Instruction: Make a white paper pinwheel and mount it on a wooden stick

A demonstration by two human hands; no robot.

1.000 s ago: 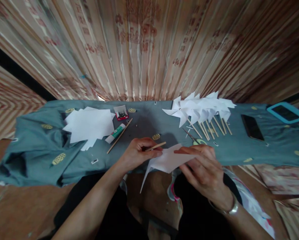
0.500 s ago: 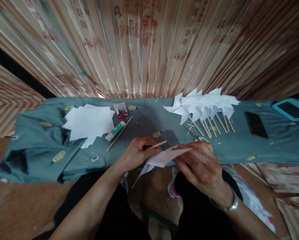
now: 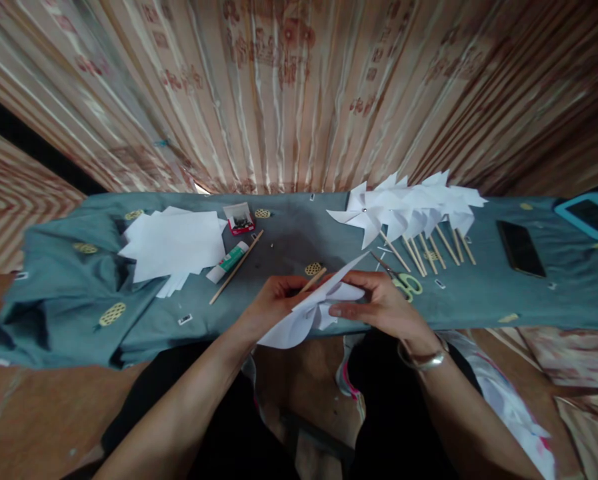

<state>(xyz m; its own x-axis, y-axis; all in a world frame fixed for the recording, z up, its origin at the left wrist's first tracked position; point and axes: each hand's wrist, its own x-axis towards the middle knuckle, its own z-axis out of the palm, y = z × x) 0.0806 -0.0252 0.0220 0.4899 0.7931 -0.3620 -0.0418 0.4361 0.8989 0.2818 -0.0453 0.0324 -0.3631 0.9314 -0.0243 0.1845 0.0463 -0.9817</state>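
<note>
Between my hands, over the front edge of the cloth-covered table (image 3: 289, 267), is a white paper pinwheel (image 3: 303, 317) with curved blades. My left hand (image 3: 275, 300) is closed around a thin wooden stick (image 3: 313, 280), whose tip shows behind the paper. Fingers of my right hand (image 3: 379, 303) pinch the pinwheel at its right side, the thumb on the near face. Where stick and paper meet is hidden. Just beyond my right hand lie scissors (image 3: 403, 283) with pale green handles.
Finished-looking pinwheels (image 3: 413, 207) overlap at the back right, near a dark phone (image 3: 521, 248) and a blue-framed device (image 3: 591, 215). To the left are stacked white paper (image 3: 179, 243), a small red box (image 3: 239, 219), a glue tube (image 3: 227, 261) and a loose stick (image 3: 236, 268).
The pinwheel has turned so its folded blades face me. My right hand has rotated and shifted left, uncovering the scissors' handles. The left hand still holds the stick.
</note>
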